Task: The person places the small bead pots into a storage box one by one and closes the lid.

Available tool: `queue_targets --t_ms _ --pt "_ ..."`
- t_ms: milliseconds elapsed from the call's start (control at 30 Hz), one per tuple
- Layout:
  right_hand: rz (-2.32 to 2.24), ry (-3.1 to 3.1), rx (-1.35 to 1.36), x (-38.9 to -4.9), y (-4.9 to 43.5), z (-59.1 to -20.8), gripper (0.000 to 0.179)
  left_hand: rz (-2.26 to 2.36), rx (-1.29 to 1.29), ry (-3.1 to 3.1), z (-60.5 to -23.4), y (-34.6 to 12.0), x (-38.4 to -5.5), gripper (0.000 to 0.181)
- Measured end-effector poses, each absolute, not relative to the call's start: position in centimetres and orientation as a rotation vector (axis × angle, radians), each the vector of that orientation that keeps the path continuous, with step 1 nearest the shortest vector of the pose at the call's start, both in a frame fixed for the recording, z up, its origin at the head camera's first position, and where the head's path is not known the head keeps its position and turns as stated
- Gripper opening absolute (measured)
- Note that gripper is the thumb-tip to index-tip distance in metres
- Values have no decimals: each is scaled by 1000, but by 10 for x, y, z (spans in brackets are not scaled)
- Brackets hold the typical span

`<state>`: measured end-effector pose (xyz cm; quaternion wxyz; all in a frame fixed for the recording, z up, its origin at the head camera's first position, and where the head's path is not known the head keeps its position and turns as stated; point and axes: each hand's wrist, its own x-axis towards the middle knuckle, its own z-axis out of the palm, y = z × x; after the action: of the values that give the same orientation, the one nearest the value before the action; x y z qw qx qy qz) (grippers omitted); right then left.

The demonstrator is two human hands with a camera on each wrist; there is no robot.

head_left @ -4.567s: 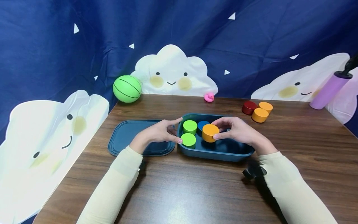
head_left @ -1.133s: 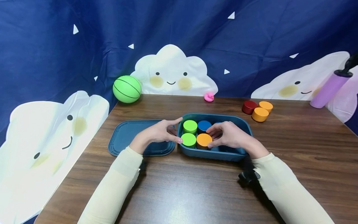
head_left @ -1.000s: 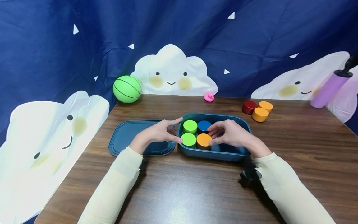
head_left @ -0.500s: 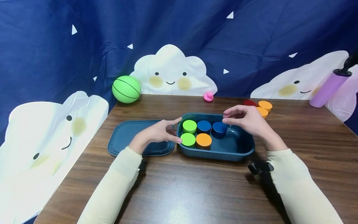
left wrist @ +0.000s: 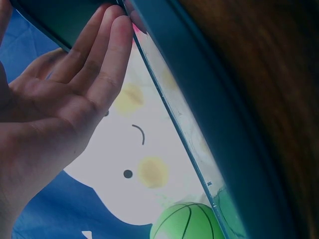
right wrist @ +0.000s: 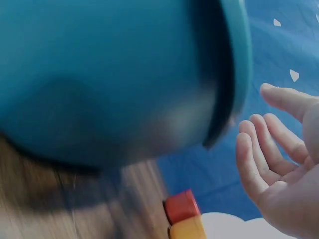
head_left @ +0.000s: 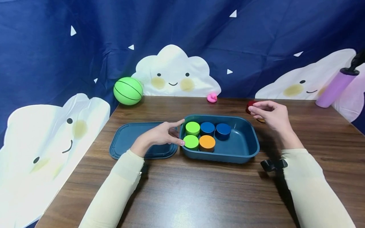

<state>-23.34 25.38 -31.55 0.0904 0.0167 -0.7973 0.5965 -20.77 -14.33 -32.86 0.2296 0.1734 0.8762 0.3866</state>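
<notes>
My left hand (head_left: 158, 136) touches the left end of a dark teal plastic box (head_left: 219, 156); its fingers look straight against the wall in the left wrist view. Inside stand two green round blocks (head_left: 192, 128), two blue round blocks (head_left: 223, 131) and an orange round block (head_left: 207, 143). My right hand (head_left: 273, 115) hovers empty beyond the box's right end, thumb and fingers apart in the right wrist view. Close by it are a red round block (head_left: 249, 107) and an orange round block (head_left: 260, 121), both partly hidden behind the hand in the head view.
A teal lid (head_left: 125, 142) lies left of the box, partly under the left hand. Along the back stand a green ball (head_left: 128, 91) and a pink toy duck (head_left: 212, 98). A purple hand pump (head_left: 332, 90) leans at the far right. A patterned blue curtain (head_left: 182, 25) hangs behind the wooden table.
The orange block my right hand held is now set down in the box's front row. That hand has let go and moved right and back to the loose blocks. My left hand stays put.
</notes>
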Motion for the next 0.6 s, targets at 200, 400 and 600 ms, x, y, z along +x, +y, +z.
queue_targets --t_ms 200,400,600 --pt "2042 -2159 -29 -239 268 -324 9 1068 484 2407 -328 -143 -208 94" --pt "2113 -2057 -68 -241 276 -329 10 1075 495 2402 -329 -144 -208 95" --pt "2082 -2037 -174 -242 287 -332 13 1078 498 2403 -329 -144 -208 95"
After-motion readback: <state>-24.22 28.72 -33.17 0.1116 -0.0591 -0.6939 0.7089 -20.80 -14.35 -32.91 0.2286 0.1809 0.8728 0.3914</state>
